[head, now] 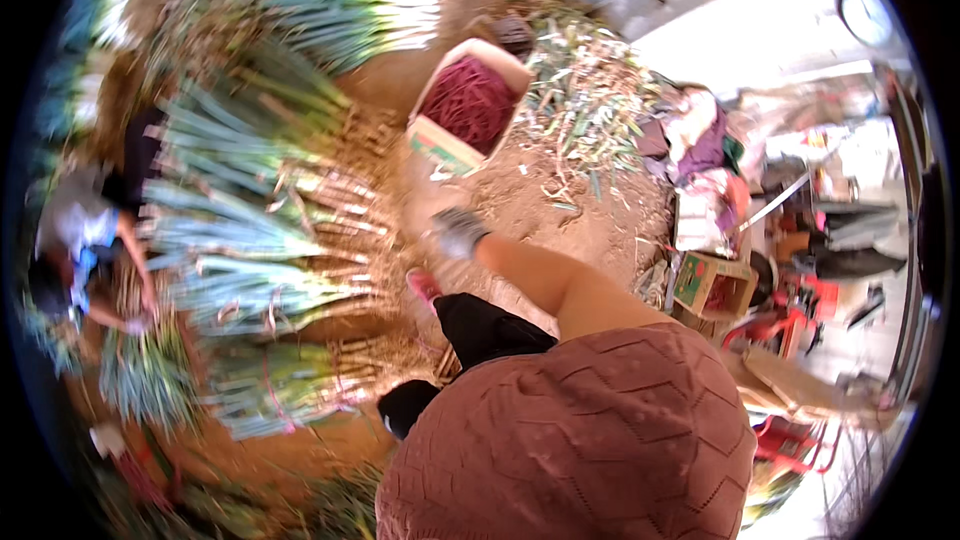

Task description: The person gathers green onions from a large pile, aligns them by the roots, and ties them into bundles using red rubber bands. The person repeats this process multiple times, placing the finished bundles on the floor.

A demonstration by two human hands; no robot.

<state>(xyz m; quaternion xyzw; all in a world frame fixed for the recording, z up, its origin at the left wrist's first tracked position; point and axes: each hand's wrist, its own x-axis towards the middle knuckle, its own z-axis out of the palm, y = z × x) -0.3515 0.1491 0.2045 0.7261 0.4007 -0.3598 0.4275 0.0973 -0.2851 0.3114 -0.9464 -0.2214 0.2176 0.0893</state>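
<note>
My right hand (457, 232), in a grey work glove, reaches out over the bare dirt floor; motion blur hides its fingers and whether they hold anything. My left hand is out of view. Just beyond the glove stands an open cardboard box (442, 141) full of dark red ties (471, 101). Rows of long green onions (247, 229) lie on the ground to the left, their root ends towards me. Closer to my body is a bundle of green onions (262, 382) with pink ties around it. One pink shoe (424, 285) shows below my black trouser leg (487, 330).
A co-worker (82, 232) bends over green onions (146, 375) at far left. More onions (345, 0) lie beyond. Leaf trimmings (585, 105) are heaped past the box. Right: piled cloths (701, 135), a second cardboard box (694, 281) and a red metal frame (780, 330).
</note>
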